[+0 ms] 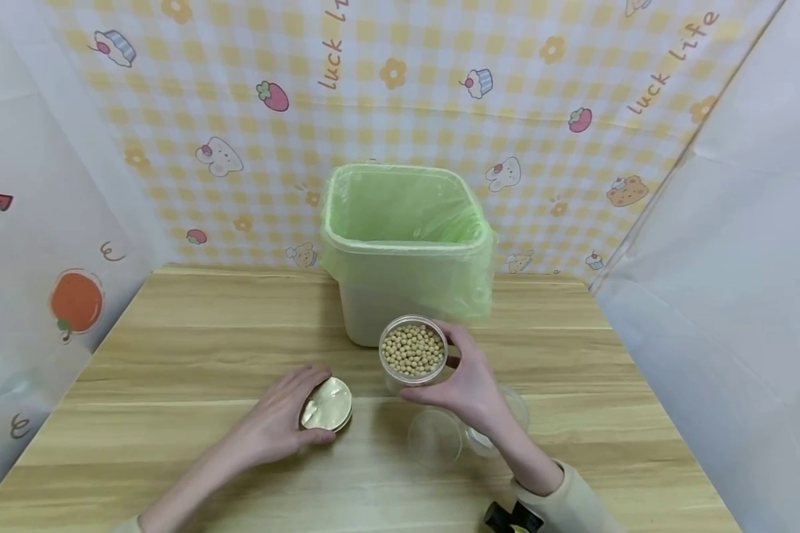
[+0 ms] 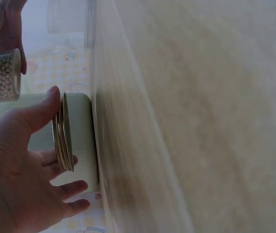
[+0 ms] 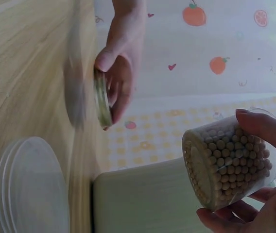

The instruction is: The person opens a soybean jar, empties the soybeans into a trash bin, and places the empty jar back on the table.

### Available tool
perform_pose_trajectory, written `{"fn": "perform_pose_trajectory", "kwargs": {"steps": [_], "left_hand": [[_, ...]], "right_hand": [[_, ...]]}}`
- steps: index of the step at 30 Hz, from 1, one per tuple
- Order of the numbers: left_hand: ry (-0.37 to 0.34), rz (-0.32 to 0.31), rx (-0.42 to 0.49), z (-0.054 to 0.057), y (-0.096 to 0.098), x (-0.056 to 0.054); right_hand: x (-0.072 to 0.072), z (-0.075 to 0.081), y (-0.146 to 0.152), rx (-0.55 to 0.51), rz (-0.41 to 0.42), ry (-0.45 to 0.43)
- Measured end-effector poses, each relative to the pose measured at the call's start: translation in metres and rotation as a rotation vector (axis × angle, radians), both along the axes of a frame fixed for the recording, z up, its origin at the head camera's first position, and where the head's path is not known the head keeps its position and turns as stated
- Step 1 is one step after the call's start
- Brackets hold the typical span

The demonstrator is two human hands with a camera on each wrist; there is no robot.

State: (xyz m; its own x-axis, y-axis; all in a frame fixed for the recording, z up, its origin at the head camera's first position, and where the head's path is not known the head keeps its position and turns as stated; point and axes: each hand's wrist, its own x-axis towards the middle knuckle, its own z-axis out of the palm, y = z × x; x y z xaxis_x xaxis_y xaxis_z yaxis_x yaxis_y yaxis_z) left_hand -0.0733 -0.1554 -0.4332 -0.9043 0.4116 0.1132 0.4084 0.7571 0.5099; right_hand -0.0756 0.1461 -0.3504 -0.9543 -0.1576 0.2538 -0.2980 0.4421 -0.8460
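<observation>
My left hand [image 1: 293, 418] grips a small stack of round gold metal lids [image 1: 328, 404] by the rim, thumb on one side and fingers on the other. In the left wrist view the lids [image 2: 64, 136] stand a little off the wood surface. My right hand [image 1: 470, 377] holds a clear round jar [image 1: 395, 379] full of pale round beans [image 1: 412, 350], thumb and fingers around its side. The jar's top faces the head camera, and its bottom [image 3: 196, 170] shows in the right wrist view, raised off the table in front of the bin.
A pale bin [image 1: 400, 296] with a green liner bag [image 1: 407, 200] stands at the back of the wooden table [image 1: 207, 333]. Clear round plastic lids [image 1: 435, 440] lie near my right forearm. A patterned cloth [image 1: 400, 126] hangs behind, with white sheets at both sides.
</observation>
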Motion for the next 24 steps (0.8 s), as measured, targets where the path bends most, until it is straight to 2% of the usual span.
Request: {"fn": "perform_pose_trajectory", "kwargs": {"steps": [24], "left_hand": [[-0.069, -0.004, -0.043, -0.011, -0.01, -0.005]], "right_hand": [[0.004, 0.019, 0.019, -0.063, -0.014, -0.027]]}}
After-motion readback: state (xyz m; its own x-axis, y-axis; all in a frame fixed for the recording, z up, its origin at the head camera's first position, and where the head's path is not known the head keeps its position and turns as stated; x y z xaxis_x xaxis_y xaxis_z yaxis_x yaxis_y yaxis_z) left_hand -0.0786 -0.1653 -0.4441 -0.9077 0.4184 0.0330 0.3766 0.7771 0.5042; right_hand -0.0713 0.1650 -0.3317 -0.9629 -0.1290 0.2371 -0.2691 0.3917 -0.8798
